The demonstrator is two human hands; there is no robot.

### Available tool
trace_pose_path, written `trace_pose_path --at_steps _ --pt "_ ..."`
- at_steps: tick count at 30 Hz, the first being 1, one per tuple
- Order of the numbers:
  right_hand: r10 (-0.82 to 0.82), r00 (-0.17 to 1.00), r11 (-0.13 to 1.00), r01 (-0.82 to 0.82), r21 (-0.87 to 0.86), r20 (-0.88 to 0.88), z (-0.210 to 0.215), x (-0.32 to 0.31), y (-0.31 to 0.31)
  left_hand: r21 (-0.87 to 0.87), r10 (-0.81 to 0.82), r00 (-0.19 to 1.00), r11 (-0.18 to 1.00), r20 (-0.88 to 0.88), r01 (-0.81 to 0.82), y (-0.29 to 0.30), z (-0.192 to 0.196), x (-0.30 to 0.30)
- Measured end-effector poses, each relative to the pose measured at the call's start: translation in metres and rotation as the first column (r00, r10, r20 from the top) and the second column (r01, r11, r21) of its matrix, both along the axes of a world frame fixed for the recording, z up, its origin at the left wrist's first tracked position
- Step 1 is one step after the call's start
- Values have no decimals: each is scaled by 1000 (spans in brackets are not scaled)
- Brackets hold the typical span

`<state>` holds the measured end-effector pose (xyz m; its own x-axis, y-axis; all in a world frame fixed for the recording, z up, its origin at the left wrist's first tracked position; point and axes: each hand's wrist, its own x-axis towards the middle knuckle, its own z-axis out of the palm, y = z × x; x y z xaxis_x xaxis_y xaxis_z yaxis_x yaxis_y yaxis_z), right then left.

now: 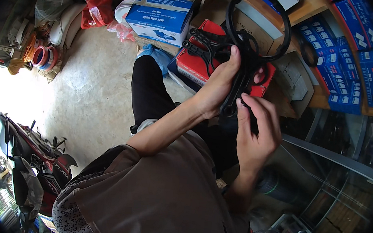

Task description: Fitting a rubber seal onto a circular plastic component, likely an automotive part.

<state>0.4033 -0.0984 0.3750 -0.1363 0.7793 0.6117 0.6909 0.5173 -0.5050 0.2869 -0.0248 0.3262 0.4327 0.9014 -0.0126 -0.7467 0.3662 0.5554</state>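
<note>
A black plastic bracket [242, 79], with a large open ring at its far end and long narrow arms, is gripped in my left hand [217, 85]. The left thumb lies along it, and the other fingers are partly hidden behind it. Close to the bracket's near end, my right hand [260, 129] is closed in a pinch of thumb and forefinger. A tiny dark spot shows at those fingertips, too small to name. More black plastic arms [201, 40] lie just beyond my left hand, over a red box [192, 65].
Left of the red box stands a blue-and-white carton [160, 20]. Blue printed packages [344, 65] lie on wooden shelving at right, above a glass case [336, 159]. A red plastic bag [99, 5] sits at the far left, and a motorbike [37, 171] stands at lower left.
</note>
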Motion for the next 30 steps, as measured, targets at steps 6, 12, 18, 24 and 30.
trace_pose_path --at_steps 6,12,18,24,30 --pt "-43 942 982 -21 -189 -333 -5 -1 -11 24 88 986 996 -145 -85 -1 4 4" --pt "-15 998 994 7 -112 -65 -4 7 -4 120 104 964 990 -246 -77 -5 9 7" --pt "-116 993 993 115 -32 -28 -23 0 -9 58 185 949 983 -254 -176 -12 12 18" --pt "39 999 993 -36 -112 26 -16 15 -6 -109 63 954 989 -292 -99 -6 16 17" --pt "-61 997 998 59 38 52 -17 4 4 -45 55 988 997 -148 -62 -8 17 20"
